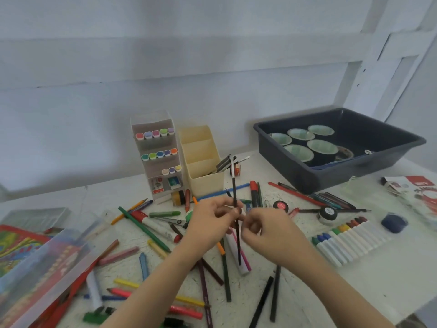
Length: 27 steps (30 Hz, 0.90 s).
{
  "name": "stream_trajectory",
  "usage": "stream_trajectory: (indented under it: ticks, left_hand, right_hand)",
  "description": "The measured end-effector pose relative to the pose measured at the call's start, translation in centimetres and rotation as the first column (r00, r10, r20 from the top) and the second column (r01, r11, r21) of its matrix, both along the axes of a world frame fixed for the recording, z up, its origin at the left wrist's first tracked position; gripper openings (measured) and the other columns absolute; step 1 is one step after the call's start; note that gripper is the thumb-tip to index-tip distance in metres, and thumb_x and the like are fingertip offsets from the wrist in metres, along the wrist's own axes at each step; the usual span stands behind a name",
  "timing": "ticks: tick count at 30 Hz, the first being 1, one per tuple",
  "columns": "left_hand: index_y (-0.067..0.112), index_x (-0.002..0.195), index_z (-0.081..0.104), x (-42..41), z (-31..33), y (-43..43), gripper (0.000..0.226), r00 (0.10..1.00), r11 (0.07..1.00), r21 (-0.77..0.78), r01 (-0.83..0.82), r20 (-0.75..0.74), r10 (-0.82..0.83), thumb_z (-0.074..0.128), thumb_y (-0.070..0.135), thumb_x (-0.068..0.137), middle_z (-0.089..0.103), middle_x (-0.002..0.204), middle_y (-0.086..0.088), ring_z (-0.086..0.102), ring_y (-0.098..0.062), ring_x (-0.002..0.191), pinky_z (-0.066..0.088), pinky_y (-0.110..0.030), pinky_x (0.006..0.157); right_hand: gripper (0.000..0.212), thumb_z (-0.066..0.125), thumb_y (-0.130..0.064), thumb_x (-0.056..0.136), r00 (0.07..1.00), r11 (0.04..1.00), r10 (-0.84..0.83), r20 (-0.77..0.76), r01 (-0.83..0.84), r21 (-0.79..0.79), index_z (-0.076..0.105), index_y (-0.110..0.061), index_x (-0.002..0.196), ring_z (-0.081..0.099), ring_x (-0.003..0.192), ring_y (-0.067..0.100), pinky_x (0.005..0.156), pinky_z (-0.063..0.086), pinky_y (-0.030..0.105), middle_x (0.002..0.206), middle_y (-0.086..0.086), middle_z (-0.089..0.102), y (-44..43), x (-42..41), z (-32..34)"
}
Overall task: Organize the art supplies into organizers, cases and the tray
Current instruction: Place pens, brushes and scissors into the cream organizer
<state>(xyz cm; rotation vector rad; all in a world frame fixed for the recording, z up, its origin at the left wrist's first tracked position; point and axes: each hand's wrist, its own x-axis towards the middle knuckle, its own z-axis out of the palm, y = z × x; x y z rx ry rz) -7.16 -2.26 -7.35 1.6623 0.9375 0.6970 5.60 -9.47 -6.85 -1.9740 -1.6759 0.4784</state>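
I've got a thin black brush (234,190) held nearly upright over the middle of the table (390,268), its pale tip pointing toward the back edge and its lower end hanging over the scattered pencils (225,275). My left hand (212,221) pinches the shaft about halfway along, thumb against curled fingers. My right hand (267,233) is curled in just beside it and looks to pinch the same shaft a little lower, though the contact is partly hidden.

The brush should be very light and stiff, with a smooth, narrow handle that could roll or slip between fingertips, so a mid-shaft pinch is the sensible hold. I'd keep off the tip end, which is likely the delicate part.

The cream organizer (203,162) stands toward the back edge, beside the marker rack (156,157), and already has similar dark-handled tools leaning out of its front pocket, which is the likely home for this one. The dark tray (295,174) sits at the back right corner, holding round pots.
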Motion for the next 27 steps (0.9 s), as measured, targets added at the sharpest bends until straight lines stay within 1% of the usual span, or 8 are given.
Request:
stream_trajectory:
  ticks: [3,5,7,10,16,21,25,27]
  left_hand:
    - [0.022,0.096,0.072,-1.4,0.1,0.7,0.016,0.998,0.983,0.18,-0.038,-0.04,0.046,0.065,0.01,0.087,0.073,0.076,0.005,0.066,0.0,0.07,0.048,-0.012,0.064]
    - [0.03,0.092,0.071,-2.5,0.2,1.1,0.019,0.994,0.957,0.285,-0.051,-0.076,0.076,0.067,0.013,0.086,0.072,0.078,0.01,0.065,0.001,0.073,0.049,-0.013,0.068]
    - [0.037,0.089,0.069,-3.3,0.4,1.3,0.024,0.991,0.934,0.348,-0.085,-0.068,0.116,0.067,0.013,0.085,0.069,0.076,0.019,0.062,0.005,0.072,0.047,-0.01,0.066]
    - [0.037,0.093,0.068,-4.3,0.8,1.6,0.027,0.977,0.895,0.401,-0.195,0.002,0.212,0.067,0.011,0.085,0.065,0.075,0.028,0.06,0.007,0.074,0.046,-0.011,0.065]
    - [0.034,0.103,0.062,-7.3,0.9,2.6,0.032,0.92,0.82,0.436,-0.37,0.05,0.388,0.064,0.008,0.085,0.061,0.096,0.027,0.055,0.016,0.092,0.04,0.0,0.076]
    - [0.04,0.091,0.059,-10.2,1.0,2.7,0.04,0.879,0.807,0.364,-0.464,0.078,0.471,0.062,0.001,0.086,0.066,0.089,0.018,0.061,0.006,0.082,0.045,-0.004,0.071]
    - [0.033,0.091,0.063,-12.6,1.2,2.8,0.035,0.834,0.78,0.311,-0.544,0.092,0.545,0.06,-0.001,0.086,0.068,0.087,0.013,0.063,0.0,0.077,0.045,-0.005,0.067]
    - [0.036,0.089,0.063,-13.6,1.2,2.7,0.035,0.822,0.774,0.293,-0.562,0.088,0.563,0.059,0.0,0.087,0.068,0.088,0.013,0.062,0.002,0.077,0.046,-0.006,0.068]
  right_hand:
    - [0.013,0.06,-0.03,0.085,0.977,0.974,-0.021,-0.213,0.067,0.215,0.057,-0.029,0.098,0.056,0.056,0.003,0.051,0.043,0.02,0.067,-0.006,0.061,1.6,0.1,1.7]
    - [0.013,0.062,-0.031,0.086,0.96,0.955,0.018,-0.279,0.067,0.29,0.057,-0.028,0.098,0.054,0.052,0.0,0.053,0.039,0.017,0.065,-0.005,0.062,3.1,-0.4,3.0]
    - [0.005,0.061,-0.028,0.088,0.971,0.945,0.083,-0.224,-0.005,0.327,0.06,-0.024,0.086,0.054,0.053,0.001,0.053,0.04,0.015,0.065,-0.006,0.061,4.4,-1.1,4.0]
    - [0.011,0.059,-0.023,0.09,0.972,0.917,0.147,-0.181,-0.065,0.393,0.061,-0.018,0.081,0.056,0.057,0.003,0.053,0.044,0.014,0.07,-0.006,0.064,5.8,-2.1,5.2]
    - [0.006,0.056,-0.021,0.093,0.981,0.733,0.034,-0.189,0.104,0.673,0.06,-0.019,0.09,0.06,0.067,0.003,0.062,0.044,0.008,0.073,-0.015,0.064,8.1,-2.0,7.5]
    - [0.019,0.05,-0.032,0.095,0.98,0.828,-0.194,-0.044,0.188,0.528,0.065,-0.02,0.091,0.057,0.069,0.007,0.061,0.038,0.023,0.075,-0.012,0.062,10.5,-0.8,6.0]
    - [0.024,0.046,-0.027,0.098,0.989,0.882,-0.141,0.036,0.109,0.458,0.065,-0.015,0.09,0.05,0.061,0.0,0.054,0.033,0.003,0.07,-0.009,0.056,11.1,-1.0,4.3]
    - [0.025,0.047,-0.025,0.098,0.991,0.897,-0.121,0.061,0.083,0.434,0.066,-0.01,0.092,0.046,0.058,0.001,0.055,0.034,0.006,0.069,-0.005,0.054,11.1,-1.1,3.5]
